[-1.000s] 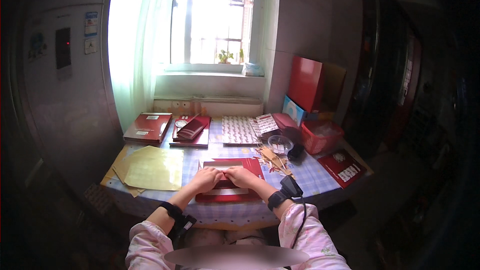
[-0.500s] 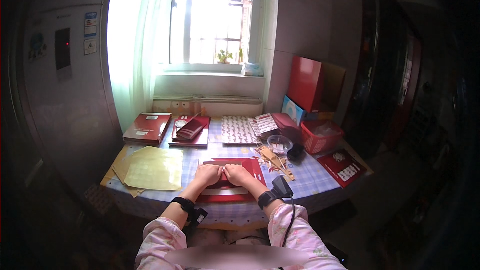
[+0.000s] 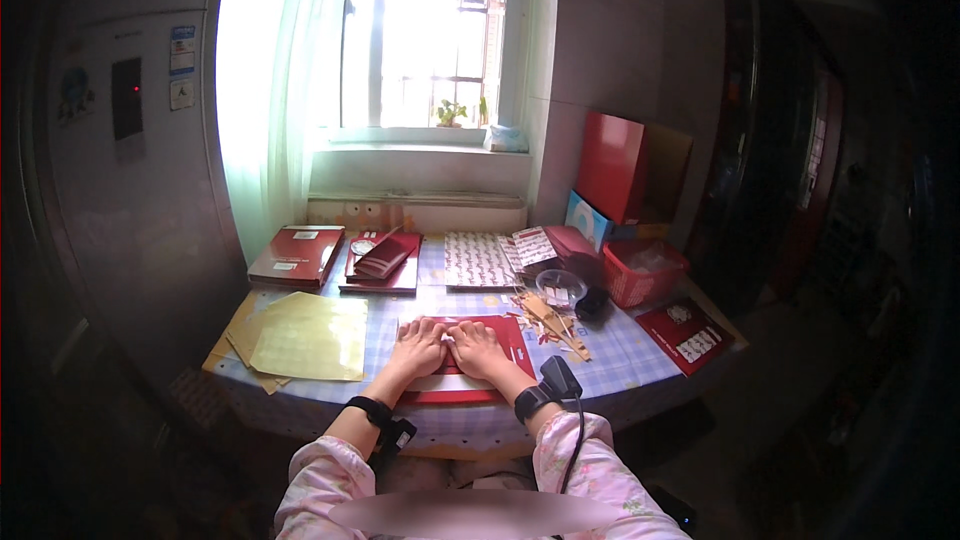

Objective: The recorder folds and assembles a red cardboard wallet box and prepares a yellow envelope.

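Note:
A red card folder (image 3: 465,396) with a pale strip lies on the table in front of me. My left hand (image 3: 420,345) rests palm down on it, fingers laid forward over a smaller red piece or flap. Close beside it, my right hand (image 3: 477,348) presses down in the same way, the thumbs nearly meeting in the middle. Both hands look open, with finger edges showing apart. What lies beneath the palms is hidden.
Yellow sheets (image 3: 310,337) lie at left, red folders (image 3: 297,257) behind them. Patterned card (image 3: 480,260), a clear round tub (image 3: 560,287) and paper scraps (image 3: 553,323) are further back. A red basket (image 3: 640,275) stands at right, near another red folder (image 3: 685,337).
My hands were closed with knuckles together, lifting part of the red card. Now the fingers have straightened and lie over it, and the raised part is down flatter.

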The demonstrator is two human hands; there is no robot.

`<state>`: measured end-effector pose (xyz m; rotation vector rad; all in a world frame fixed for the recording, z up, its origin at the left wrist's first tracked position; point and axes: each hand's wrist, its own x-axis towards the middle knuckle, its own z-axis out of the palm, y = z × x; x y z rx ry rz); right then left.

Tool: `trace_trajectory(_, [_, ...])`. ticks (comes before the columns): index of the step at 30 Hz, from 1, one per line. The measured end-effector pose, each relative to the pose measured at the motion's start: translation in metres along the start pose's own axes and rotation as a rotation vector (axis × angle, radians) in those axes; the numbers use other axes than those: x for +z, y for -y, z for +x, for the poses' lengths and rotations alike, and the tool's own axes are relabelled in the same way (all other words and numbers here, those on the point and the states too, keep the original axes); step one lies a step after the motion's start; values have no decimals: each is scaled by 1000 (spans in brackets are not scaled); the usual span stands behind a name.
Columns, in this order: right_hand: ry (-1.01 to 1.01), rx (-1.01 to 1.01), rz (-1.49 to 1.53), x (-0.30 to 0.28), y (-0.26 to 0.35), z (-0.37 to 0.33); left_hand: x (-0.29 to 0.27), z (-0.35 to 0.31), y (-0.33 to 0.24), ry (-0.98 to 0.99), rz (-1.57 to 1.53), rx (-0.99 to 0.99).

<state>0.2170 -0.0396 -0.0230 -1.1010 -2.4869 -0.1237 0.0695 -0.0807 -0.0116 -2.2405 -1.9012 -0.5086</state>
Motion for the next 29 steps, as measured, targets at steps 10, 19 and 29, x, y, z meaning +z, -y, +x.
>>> trace_trajectory(10, [265, 139, -80, -13, 1, 4, -2, 0, -1, 54, -33, -36])
trace_trajectory(19, [469, 176, 3, -27, 4, 11, -9, 10, 1, 322, -5, -106])
trace_trajectory(29, [438, 156, -7, -27, 6, 10, -10, 10, 2, 341, 26, -142])
